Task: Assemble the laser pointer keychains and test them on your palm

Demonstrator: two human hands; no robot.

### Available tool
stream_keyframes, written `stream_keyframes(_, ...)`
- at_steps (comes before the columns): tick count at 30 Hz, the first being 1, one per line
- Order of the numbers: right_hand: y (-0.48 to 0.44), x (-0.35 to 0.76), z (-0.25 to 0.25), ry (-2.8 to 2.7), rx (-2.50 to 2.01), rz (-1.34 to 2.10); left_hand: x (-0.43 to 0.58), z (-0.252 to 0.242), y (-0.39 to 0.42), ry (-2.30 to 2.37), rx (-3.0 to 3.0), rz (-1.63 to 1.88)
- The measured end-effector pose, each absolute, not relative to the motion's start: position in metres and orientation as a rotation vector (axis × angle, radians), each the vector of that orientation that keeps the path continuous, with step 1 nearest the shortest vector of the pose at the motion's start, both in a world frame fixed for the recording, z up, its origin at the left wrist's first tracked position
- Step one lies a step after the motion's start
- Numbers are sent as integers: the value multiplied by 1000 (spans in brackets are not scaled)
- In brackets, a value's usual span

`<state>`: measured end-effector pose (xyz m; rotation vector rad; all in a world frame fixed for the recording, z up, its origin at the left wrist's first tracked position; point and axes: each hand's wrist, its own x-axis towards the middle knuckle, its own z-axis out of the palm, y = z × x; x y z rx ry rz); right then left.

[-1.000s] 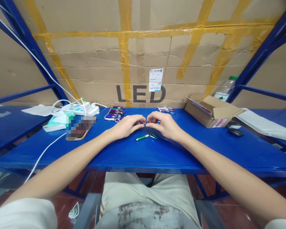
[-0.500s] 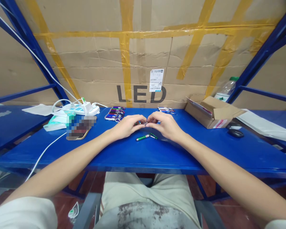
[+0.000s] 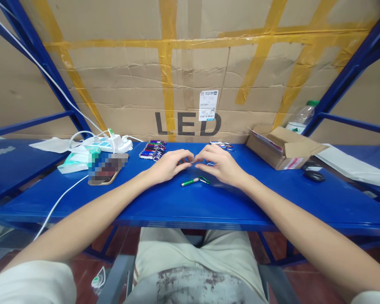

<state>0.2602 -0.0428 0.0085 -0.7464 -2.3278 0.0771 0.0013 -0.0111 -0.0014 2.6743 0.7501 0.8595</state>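
My left hand [image 3: 172,165] and my right hand [image 3: 221,166] meet over the blue table [image 3: 177,207], fingers curled and tips nearly touching. Between the fingertips is something tiny that I cannot make out; both hands are closed about it. A bit of pale metal shows under my right palm. Just in front of the hands lies a green penlight [image 3: 190,182] with a green carabiner clip at its right end. Beyond my left hand a row of penlights [image 3: 150,150] in several colours lies side by side. Past my right hand rests a smaller bunch of penlights [image 3: 221,146].
At the left are a phone [image 3: 105,171], a mask packet [image 3: 77,162] and a white power strip [image 3: 114,143] with cables. On the right stand an open cardboard box [image 3: 278,147], a black mouse [image 3: 314,175] and a bottle [image 3: 304,116]. A large carton [image 3: 129,93] walls off the back.
The right fingers have spread slightly and drawn a little away from the left fingertips. The green penlight on the table has not moved.
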Motion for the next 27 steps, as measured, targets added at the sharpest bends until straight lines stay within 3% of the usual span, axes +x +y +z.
stream_keyframes(16,-36,262,1,-2287,-737,103,0,-4,-8,794,2702,814)
stream_keyframes(27,-28,270,-11,-2563,-1322,-23,1,-2,-8,798,2692,775)
